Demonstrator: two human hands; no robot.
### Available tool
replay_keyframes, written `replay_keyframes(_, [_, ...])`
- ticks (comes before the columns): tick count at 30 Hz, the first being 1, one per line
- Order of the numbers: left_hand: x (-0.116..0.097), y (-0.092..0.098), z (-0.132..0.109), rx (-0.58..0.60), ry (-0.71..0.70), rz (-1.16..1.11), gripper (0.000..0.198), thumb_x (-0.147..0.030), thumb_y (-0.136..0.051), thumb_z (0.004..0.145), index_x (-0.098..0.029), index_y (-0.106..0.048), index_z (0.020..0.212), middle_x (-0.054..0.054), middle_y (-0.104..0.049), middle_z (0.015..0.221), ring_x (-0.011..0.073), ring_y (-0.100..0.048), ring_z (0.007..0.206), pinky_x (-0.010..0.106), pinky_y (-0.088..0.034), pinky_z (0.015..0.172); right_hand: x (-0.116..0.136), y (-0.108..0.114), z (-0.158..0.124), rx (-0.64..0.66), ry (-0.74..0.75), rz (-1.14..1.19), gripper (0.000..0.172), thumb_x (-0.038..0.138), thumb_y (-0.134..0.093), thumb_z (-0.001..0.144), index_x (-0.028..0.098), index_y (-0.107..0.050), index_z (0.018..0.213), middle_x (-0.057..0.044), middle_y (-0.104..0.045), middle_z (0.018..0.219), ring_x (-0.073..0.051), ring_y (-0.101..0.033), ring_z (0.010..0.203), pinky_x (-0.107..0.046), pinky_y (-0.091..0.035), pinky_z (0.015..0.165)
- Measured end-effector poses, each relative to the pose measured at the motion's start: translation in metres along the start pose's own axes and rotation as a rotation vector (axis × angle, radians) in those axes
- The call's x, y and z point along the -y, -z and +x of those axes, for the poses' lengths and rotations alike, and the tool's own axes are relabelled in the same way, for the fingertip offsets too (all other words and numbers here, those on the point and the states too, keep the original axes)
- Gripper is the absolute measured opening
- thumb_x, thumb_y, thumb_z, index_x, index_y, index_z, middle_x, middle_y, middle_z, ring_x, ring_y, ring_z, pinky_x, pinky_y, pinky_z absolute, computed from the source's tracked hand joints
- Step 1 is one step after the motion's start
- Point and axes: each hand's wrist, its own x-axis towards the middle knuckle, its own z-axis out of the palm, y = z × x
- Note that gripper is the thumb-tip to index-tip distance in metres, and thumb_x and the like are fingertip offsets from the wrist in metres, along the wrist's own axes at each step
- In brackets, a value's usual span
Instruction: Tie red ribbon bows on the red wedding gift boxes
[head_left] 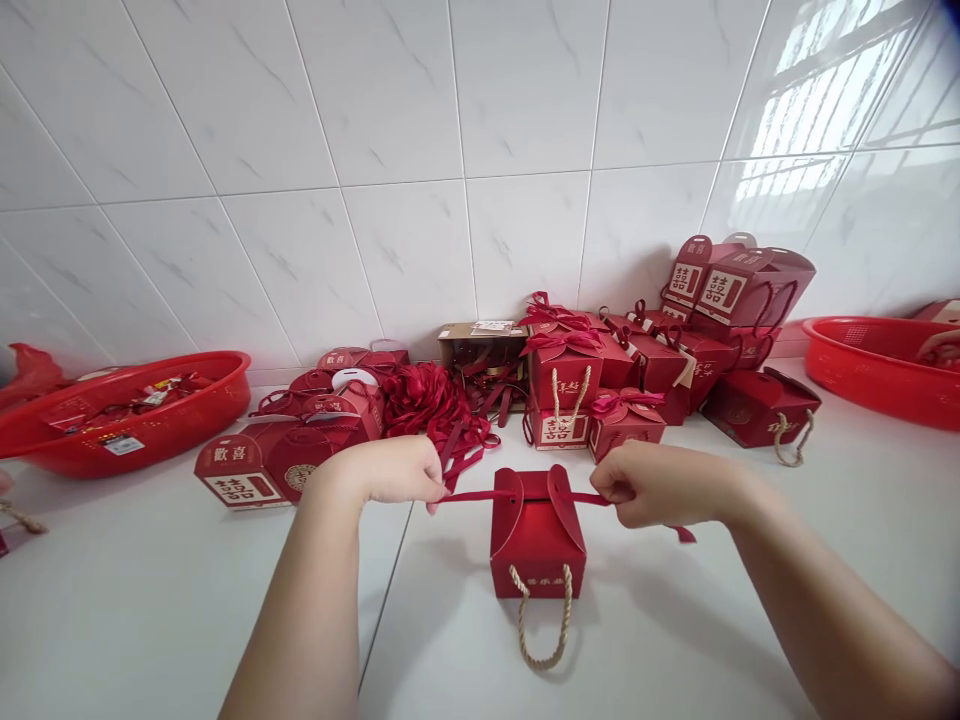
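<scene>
Bare forearms (300, 610) reach in from either side toward a small red cardboard box (538, 550) standing upright on a smooth white tabletop (450, 650), its twisted beige rope handle (551, 660) drooping on the near side. Curled fingers of the left hand (405, 468) and right hand (667, 485) pinch opposite sides of a narrow dark-red fabric ribbon (472, 496) threaded through the curved top flaps (568, 520), stretching it nearly level, seemingly so an even pull draws them together without tipping the box. Bunched crimson ribbons (424, 400) lie behind the left hand, perhaps for easy reach.
</scene>
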Motion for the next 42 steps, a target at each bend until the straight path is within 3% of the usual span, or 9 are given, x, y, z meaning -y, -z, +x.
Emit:
replay_keyframes(6, [-0.008,-0.011,0.014,0.100,0.003,-0.001,0.011,-0.018,-0.060,0.051,-0.021,-0.060,0.041,-0.005,-0.037,0.039,0.0103,-0.024,0.039,0.027,-0.014,0.044,0.003,-0.008,0.011,-0.028,0.017,-0.131,0.026,0.005,-0.047,0.051,0.018,-0.025,0.057,0.005,-0.022,0.052,-0.008,-0.017,0.048,-0.027,-0.010,0.044])
replay_keyframes(11, [-0.004,-0.022,0.018,0.405,-0.150,-0.075,0.006,-0.018,-0.070,0.050,-0.022,-0.071,0.046,-0.003,-0.042,0.038,0.0104,-0.026,0.039,0.026,-0.016,0.042,0.005,-0.020,0.012,-0.212,0.035,-0.212,0.021,0.009,-0.049,0.059,0.018,-0.030,0.056,0.004,-0.032,0.050,-0.010,-0.023,0.049,-0.027,-0.013,0.048])
replay_keyframes(17, [0.010,-0.038,-0.012,0.639,-0.390,-0.348,0.043,-0.062,-0.076,0.054,-0.020,-0.072,0.047,0.003,-0.049,0.042,0.0117,-0.031,0.042,0.029,-0.025,0.044,0.001,-0.048,-0.005,-0.434,0.086,-0.278,0.021,0.012,-0.048,0.067,0.018,-0.030,0.058,0.004,-0.034,0.050,-0.011,-0.022,0.050,-0.027,-0.015,0.051])
replay_keyframes(21, [0.024,-0.076,-0.026,0.474,-0.449,-0.590,0.078,-0.091,-0.049,0.050,-0.016,-0.070,0.049,0.001,-0.037,0.037,0.0103,-0.027,0.038,0.029,-0.021,0.042,-0.002,-0.061,-0.014,-0.528,0.080,-0.299,0.024,0.016,-0.046,0.076,0.018,-0.029,0.060,0.003,-0.041,0.055,-0.011,-0.028,0.053,-0.026,-0.020,0.055])
replay_keyframes(25, [0.033,-0.117,-0.042,0.260,-0.352,-0.767,0.077,-0.087,-0.043,0.062,-0.015,-0.070,0.065,0.001,-0.046,0.043,0.0109,-0.035,0.038,0.025,-0.024,0.041,-0.009,-0.064,-0.016,-0.606,-0.007,-0.309,0.023,0.012,-0.044,0.078,0.019,-0.032,0.060,0.000,-0.049,0.060,-0.012,-0.039,0.058,-0.026,-0.025,0.059])
replay_keyframes(31, [0.034,-0.154,-0.083,-0.674,0.143,-0.792,0.041,-0.057,-0.064,0.072,-0.025,-0.069,0.097,0.006,-0.067,0.097,0.0248,-0.057,0.093,0.028,-0.044,0.077,-0.018,-0.063,-0.041,-0.594,-0.122,-0.230,0.020,0.025,-0.058,0.077,0.020,-0.041,0.067,-0.003,-0.057,0.073,-0.015,-0.048,0.061,-0.024,-0.024,0.052])
replay_keyframes(33, [0.025,-0.166,-0.095,-0.676,0.162,-0.742,0.042,-0.061,-0.059,0.074,-0.024,-0.070,0.091,0.004,-0.063,0.078,0.0233,-0.057,0.076,0.029,-0.043,0.068,-0.011,-0.068,-0.051,-0.567,-0.130,-0.084,0.027,0.032,-0.055,0.081,0.021,-0.038,0.065,0.000,-0.053,0.064,-0.014,-0.043,0.056,-0.024,-0.025,0.050])
replay_keyframes(36, [0.003,-0.181,-0.104,-0.417,0.072,-0.722,0.047,-0.062,-0.047,0.081,-0.021,-0.069,0.085,0.000,-0.055,0.061,0.0179,-0.048,0.054,0.028,-0.038,0.056,0.005,-0.083,-0.055,-0.524,-0.042,0.204,0.039,0.045,-0.041,0.091,0.020,-0.037,0.061,0.001,-0.046,0.057,-0.014,-0.040,0.055,-0.025,-0.029,0.053])
replay_keyframes(42, [-0.029,-0.194,-0.086,-0.460,0.003,-0.755,0.039,-0.054,-0.042,0.088,-0.027,-0.070,0.092,0.006,-0.067,0.075,0.0282,-0.062,0.077,0.036,-0.045,0.073,0.034,-0.123,-0.043,-0.435,0.077,0.818,0.043,0.057,-0.044,0.089,0.019,-0.064,0.087,-0.006,-0.067,0.091,-0.024,-0.060,0.092,-0.034,-0.045,0.083])
